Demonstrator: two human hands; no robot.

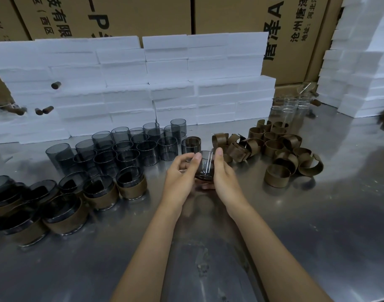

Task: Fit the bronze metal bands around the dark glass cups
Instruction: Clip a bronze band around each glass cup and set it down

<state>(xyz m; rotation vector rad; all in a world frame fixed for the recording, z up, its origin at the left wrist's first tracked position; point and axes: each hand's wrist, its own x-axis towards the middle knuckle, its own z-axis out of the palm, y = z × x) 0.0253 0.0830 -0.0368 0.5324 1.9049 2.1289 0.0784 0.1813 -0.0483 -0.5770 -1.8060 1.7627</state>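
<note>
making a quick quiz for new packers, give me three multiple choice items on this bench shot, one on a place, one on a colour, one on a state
1. Where does the pile of loose bands lie relative to the hands?
A. to their right
B. to their left
C. on the foam blocks

2. What colour are the foam blocks behind the cups?
A. black
B. white
C. bronze

3. What is the state of the held cup?
A. lying alone on the table
B. stacked inside another cup
C. held between both hands, no band showing on it

Answers: 1 A, the bands sit right of the right hand. 2 B, the blocks are white. 3 C, the left hand and right hand grip it.
</note>
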